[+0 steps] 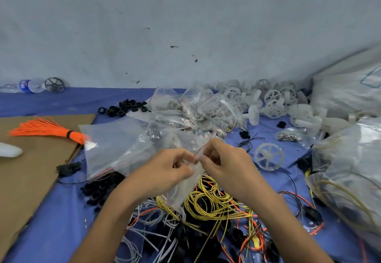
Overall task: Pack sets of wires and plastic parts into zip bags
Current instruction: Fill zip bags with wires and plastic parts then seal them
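Status: in progress. We find both hands on one small zip bag [186,188], held just above the yellow wires [216,201]. L hand [171,169] pinches one lip of the bag's red-lined mouth. R hand [224,163] pinches the opposite lip, fingers curled. The bag hangs down from the two pinches. It looks empty, though the film is cloudy and we cannot confirm that.

Done, in our judgement: a heap of filled bags [198,110] lies beyond the yellow wires, well apart from them.

Left to do: plenty. White plastic wheels [272,100] sit loose beyond and right of the yellow wires, and black rings [123,108] beyond and left. An orange wire bundle [47,128] lies far left on cardboard [31,170]. A stack of unused bags [115,145] sits left of the yellow wires (just beyond the L hand). White, orange & black wire lies tangled w/ the yellow wires, unsorted.

Current step, as we read it: working the mouth open for loading.
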Available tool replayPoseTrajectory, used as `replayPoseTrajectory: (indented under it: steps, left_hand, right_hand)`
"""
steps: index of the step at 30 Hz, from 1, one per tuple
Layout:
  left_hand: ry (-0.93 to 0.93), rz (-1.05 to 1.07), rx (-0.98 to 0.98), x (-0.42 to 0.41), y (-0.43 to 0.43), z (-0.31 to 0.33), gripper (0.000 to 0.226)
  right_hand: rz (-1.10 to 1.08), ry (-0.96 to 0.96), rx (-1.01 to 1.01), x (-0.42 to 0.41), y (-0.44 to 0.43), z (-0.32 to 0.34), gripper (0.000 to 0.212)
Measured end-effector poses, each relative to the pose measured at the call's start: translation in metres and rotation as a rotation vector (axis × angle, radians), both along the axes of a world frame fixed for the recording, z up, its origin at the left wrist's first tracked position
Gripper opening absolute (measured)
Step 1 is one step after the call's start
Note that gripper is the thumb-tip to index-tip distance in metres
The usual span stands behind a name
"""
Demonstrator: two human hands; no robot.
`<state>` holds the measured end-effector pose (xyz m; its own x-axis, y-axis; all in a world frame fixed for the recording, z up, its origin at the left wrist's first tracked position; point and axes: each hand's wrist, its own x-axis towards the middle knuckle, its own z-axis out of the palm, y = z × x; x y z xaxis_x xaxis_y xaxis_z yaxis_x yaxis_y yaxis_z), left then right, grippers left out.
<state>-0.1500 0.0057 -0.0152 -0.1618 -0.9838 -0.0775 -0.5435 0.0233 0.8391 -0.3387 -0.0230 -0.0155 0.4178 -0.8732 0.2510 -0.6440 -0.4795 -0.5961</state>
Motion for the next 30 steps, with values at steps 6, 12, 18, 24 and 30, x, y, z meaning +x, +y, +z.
replayPoseTrajectory:
  steps: [6,12,18,24,30]
  left_hand:
    - [-0.271,0.373,-0.362,0.001,0.002,0.010,0.013]
    - [-0.424,0.360,-0.576,-0.003,0.019,0.034,0.014]
    - [-0.436,0.253,-0.632,-0.009,0.029,0.046,0.019]
    - [-0.284,0.578,-0.797,0.010,0.028,0.048,0.024]
    - [-0.169,0.579,-0.795,0.012,0.026,0.045,0.024]
  right_hand:
    - [0.026,0.067,-0.016,-0.004,0.002,0.008,0.019]
    - [-0.024,0.219,-0.092,-0.004,0.007,0.011,0.040]
    - [0.024,0.155,-0.158,-0.008,0.014,0.024,0.038]
    - [-0.101,-0.232,-0.369,-0.007,0.022,0.036,0.015]
    - [0.218,0.491,0.017,-0.008,0.015,0.013,0.021]
